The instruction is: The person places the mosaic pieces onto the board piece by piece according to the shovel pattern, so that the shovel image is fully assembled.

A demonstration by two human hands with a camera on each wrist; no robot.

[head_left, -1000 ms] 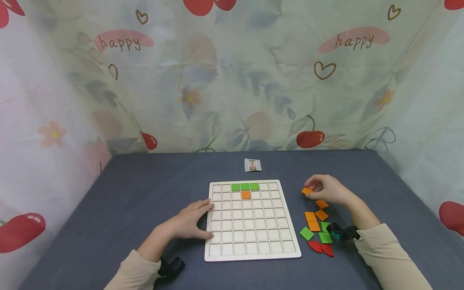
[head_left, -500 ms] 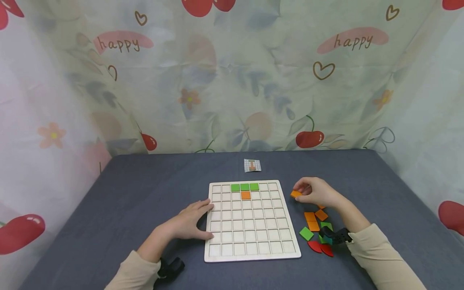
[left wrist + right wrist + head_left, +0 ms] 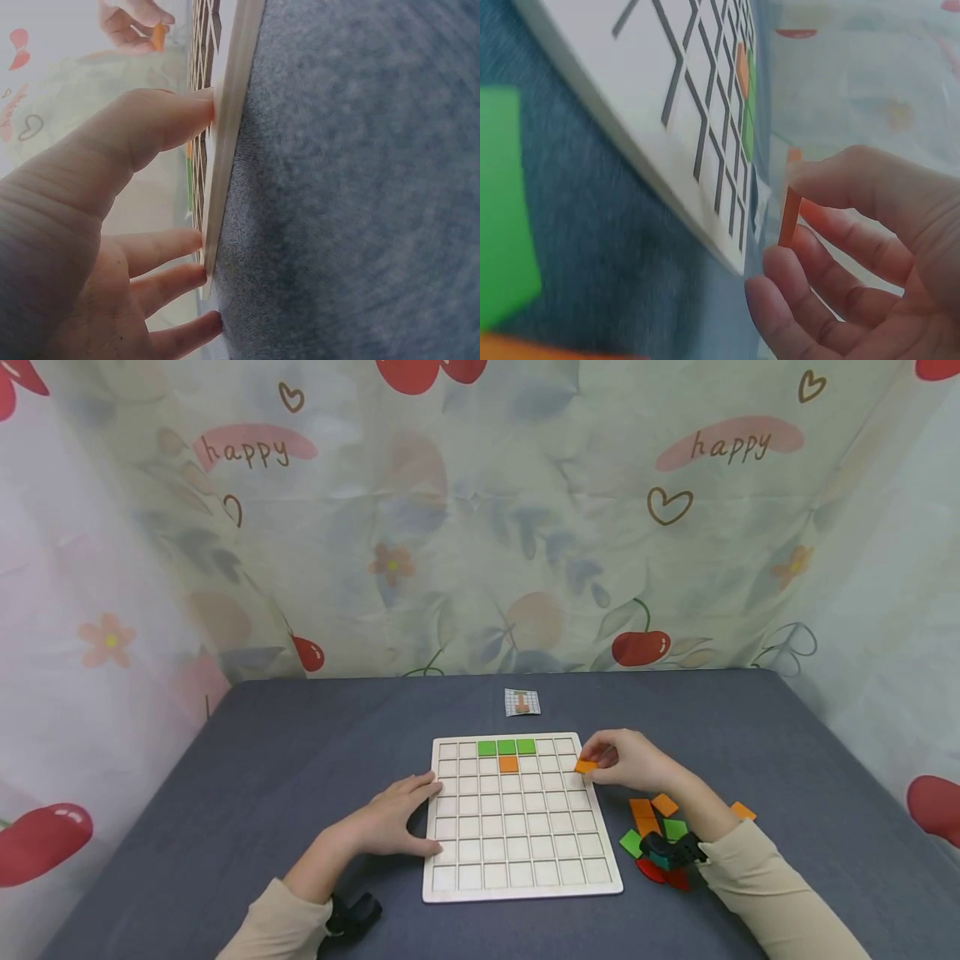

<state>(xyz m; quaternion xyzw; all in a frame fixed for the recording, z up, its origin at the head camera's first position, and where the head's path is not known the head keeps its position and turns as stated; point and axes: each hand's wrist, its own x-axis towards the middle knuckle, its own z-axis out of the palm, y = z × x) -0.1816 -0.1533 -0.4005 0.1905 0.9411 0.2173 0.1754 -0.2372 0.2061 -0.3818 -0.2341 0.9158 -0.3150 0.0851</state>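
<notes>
Placement of another tile appears to be the step in hand on the grid board (image 3: 514, 824). At the board's right edge, near its far corner, the right hand (image 3: 630, 760) pinches an orange tile (image 3: 585, 767) between thumb and fingers; the right wrist view shows that tile apart from the board. At the board's left edge, the left hand (image 3: 393, 814) has its fingers and thumb spread wide, their tips touching the rim, perhaps to steady it, and grips nothing.

Three green tiles (image 3: 507, 747) sit in the board's farthest row, with a placed orange tile (image 3: 508, 764) under the middle one. Beyond the board lies a pattern card (image 3: 522, 702), too small to read fully. Loose orange tiles (image 3: 642, 808), green pieces (image 3: 631, 842) and red pieces (image 3: 651, 871) lie right of the board on the surface (image 3: 315, 735).

The next move would seem to call for carrying the pinched tile inward over the board, levelling it and seating it squarely in one cell; which cell cannot be told.
</notes>
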